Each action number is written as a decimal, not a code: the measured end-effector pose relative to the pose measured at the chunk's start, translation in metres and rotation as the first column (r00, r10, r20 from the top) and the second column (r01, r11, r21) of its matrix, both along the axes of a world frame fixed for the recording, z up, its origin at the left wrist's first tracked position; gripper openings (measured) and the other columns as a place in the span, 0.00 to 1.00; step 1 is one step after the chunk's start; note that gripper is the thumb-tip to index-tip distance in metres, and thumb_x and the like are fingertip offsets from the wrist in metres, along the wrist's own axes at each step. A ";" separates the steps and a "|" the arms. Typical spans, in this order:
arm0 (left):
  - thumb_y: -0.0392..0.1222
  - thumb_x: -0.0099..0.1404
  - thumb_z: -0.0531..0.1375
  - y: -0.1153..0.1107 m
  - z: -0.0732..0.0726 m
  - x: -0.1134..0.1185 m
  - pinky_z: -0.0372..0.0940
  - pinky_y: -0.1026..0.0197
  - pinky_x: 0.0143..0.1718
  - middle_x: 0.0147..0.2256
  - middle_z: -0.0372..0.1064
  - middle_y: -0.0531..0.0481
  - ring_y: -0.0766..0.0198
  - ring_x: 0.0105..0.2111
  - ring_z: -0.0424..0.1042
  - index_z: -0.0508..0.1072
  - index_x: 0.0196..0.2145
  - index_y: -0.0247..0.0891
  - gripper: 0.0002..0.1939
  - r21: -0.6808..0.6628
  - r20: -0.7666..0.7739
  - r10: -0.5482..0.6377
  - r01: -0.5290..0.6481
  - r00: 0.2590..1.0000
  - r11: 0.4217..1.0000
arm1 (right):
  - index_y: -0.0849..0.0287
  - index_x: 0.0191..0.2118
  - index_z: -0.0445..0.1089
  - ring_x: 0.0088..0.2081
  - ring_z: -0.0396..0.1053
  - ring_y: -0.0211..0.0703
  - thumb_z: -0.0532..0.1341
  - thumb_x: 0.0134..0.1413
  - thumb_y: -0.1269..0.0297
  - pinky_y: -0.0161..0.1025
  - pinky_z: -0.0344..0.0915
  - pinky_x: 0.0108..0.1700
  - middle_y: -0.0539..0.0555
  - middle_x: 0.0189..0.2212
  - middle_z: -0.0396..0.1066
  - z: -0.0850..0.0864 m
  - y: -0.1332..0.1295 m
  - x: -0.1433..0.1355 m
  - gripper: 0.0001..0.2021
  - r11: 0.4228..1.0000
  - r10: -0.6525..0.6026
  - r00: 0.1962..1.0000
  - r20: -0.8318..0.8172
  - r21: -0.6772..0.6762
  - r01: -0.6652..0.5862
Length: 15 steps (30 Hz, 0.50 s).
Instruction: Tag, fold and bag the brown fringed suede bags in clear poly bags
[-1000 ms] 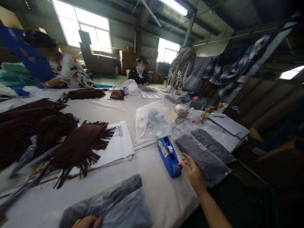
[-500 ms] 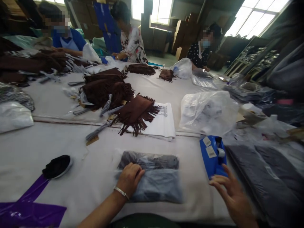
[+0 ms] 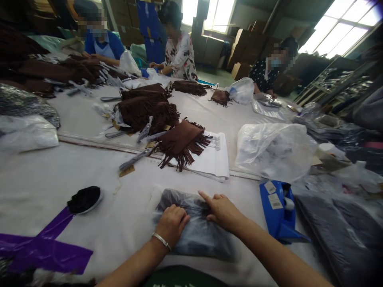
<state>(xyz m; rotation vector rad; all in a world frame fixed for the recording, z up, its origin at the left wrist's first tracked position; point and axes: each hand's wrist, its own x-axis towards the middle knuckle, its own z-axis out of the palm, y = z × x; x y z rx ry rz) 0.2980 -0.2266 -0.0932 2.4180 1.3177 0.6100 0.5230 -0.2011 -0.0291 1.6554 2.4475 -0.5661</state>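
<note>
Directly before me lies a clear plastic bag [image 3: 206, 243] with folded grey cloth inside. My left hand [image 3: 172, 224], a bracelet at its wrist, presses on the left part of the bag with its fingers curled down onto the plastic. My right hand [image 3: 223, 211] is over the upper right part of the bag, index finger stretched out, thumb apart and the other fingers bent. Whether anything thin sticks to its fingertips, I cannot tell. A blue tape dispenser [image 3: 271, 215] with white labels stands to the right of the bag.
Brown fringed pieces [image 3: 182, 139] lie ahead on white sheets [image 3: 220, 159]. A large translucent bag [image 3: 272, 151] sits to their right. Dark packed cloth [image 3: 335, 235] is at the right edge, a black pad [image 3: 85, 199] and purple tape [image 3: 60, 253] at left. Three people work across the table.
My right hand has moved left from the tape dispenser to the bag. The dispenser now sits turned, its pointed end toward the right. My left hand stays on the bag; the view has shifted left.
</note>
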 end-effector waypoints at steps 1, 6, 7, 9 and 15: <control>0.40 0.68 0.51 0.000 0.000 0.000 0.60 0.55 0.36 0.28 0.65 0.48 0.59 0.31 0.63 0.65 0.28 0.37 0.12 0.004 -0.003 0.001 -0.001 1.000 1.000 | 0.54 0.65 0.45 0.39 0.66 0.55 0.67 0.44 0.65 0.48 0.59 0.46 0.58 0.33 0.72 0.000 -0.001 0.002 0.44 0.997 -0.070 0.997 0.025 0.036 0.069; 0.40 0.68 0.51 0.000 -0.002 0.001 0.59 0.56 0.36 0.28 0.64 0.48 0.59 0.31 0.62 0.65 0.27 0.37 0.12 0.003 0.016 -0.005 0.005 1.000 1.000 | 0.52 0.66 0.40 0.52 0.60 0.55 0.63 0.50 0.66 0.51 0.59 0.53 0.57 0.45 0.69 -0.006 -0.014 0.013 0.41 0.945 -0.212 0.961 -0.176 0.216 0.247; 0.40 0.68 0.51 0.000 -0.002 0.001 0.59 0.56 0.36 0.28 0.65 0.48 0.59 0.31 0.62 0.65 0.27 0.36 0.12 -0.006 0.019 -0.004 0.004 1.000 1.000 | 0.51 0.65 0.41 0.56 0.56 0.54 0.63 0.49 0.66 0.51 0.56 0.56 0.56 0.51 0.66 -0.012 -0.018 0.014 0.41 0.947 -0.191 0.953 -0.237 0.212 0.243; 0.40 0.68 0.51 -0.001 -0.001 0.002 0.59 0.55 0.37 0.29 0.65 0.48 0.59 0.31 0.62 0.66 0.28 0.36 0.12 -0.039 0.032 0.008 -0.007 0.999 0.999 | 0.52 0.64 0.44 0.62 0.46 0.53 0.64 0.48 0.64 0.52 0.52 0.60 0.53 0.58 0.59 -0.026 -0.023 0.018 0.40 0.952 -0.179 0.931 -0.317 0.182 0.245; 0.39 0.61 0.61 0.004 0.020 -0.035 0.59 0.56 0.42 0.33 0.68 0.49 0.59 0.37 0.64 0.68 0.29 0.37 0.05 -0.235 0.123 -0.011 0.040 0.992 0.971 | 0.55 0.44 0.68 0.60 0.52 0.52 0.56 0.56 0.57 0.51 0.49 0.61 0.56 0.54 0.64 -0.028 -0.022 0.025 0.13 0.862 -0.276 0.791 -0.546 0.224 0.455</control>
